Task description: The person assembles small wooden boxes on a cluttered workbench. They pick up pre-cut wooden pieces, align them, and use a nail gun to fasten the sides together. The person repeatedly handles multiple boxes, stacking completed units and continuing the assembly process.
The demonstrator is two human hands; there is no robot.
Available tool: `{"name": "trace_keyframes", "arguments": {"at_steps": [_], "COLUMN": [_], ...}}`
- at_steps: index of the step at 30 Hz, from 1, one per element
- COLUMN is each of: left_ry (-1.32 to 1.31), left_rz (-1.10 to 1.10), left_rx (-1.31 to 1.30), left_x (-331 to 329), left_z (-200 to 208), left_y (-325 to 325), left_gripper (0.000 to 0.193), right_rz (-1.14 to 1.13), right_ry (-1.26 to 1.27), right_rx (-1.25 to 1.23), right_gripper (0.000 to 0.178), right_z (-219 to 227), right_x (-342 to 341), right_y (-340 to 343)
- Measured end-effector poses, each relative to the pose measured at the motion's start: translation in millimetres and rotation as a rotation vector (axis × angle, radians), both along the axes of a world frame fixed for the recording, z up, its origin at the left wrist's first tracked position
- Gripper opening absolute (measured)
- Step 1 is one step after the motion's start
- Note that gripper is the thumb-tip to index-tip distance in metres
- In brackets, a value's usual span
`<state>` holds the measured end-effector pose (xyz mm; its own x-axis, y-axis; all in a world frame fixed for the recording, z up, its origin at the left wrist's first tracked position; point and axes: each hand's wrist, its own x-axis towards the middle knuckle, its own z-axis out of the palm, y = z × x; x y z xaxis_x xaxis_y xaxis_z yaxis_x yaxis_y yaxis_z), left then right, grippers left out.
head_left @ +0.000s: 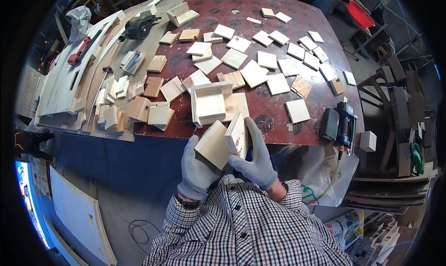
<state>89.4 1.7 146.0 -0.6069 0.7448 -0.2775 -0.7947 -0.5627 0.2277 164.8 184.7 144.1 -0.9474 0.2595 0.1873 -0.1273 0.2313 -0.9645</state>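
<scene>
Just in front of the table's near edge I hold two pale wooden boards close together. My left hand [199, 169], in a grey glove, is closed on a flat square board [214, 145]. My right hand [257, 160], gloved the same way, grips a thicker upright board [238, 135] with small dark marks on its face. The two boards meet or nearly meet at an angle; whether they are joined I cannot tell. Right behind them on the table stands an open wooden box [210, 103], with another wooden piece [238, 105] against its right side.
Many square wooden pieces [254, 73] lie spread over the dark red table [274, 126]. A nail gun [344, 124] with a hose lies at the right edge. On the left planks are a circular saw [141, 28], a red tool [82, 49] and stacked offcuts [111, 90].
</scene>
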Motion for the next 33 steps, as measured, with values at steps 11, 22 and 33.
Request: {"name": "trace_keyframes", "arguments": {"at_steps": [11,22,33], "left_ry": [1.037,1.178,1.288], "left_rz": [0.083,0.388,0.346], "left_rx": [-0.72,-0.969,-0.906], "left_x": [8.2,16.1,16.9], "left_z": [-46.4,-44.4,-45.9], "left_y": [-22.8,-45.2,-46.1], "left_gripper": [0.054,0.047,0.055], "right_rz": [-0.487,-0.25,0.489], "right_ry": [-0.392,-0.444,-0.587], "right_rx": [0.977,1.036,-0.025], "right_gripper": [0.107,0.061,0.054], "right_z": [-72.0,-43.7,-13.1], "right_x": [-12.6,-85.4,-53.9], "right_y": [97.9,128.7,-4.0]}}
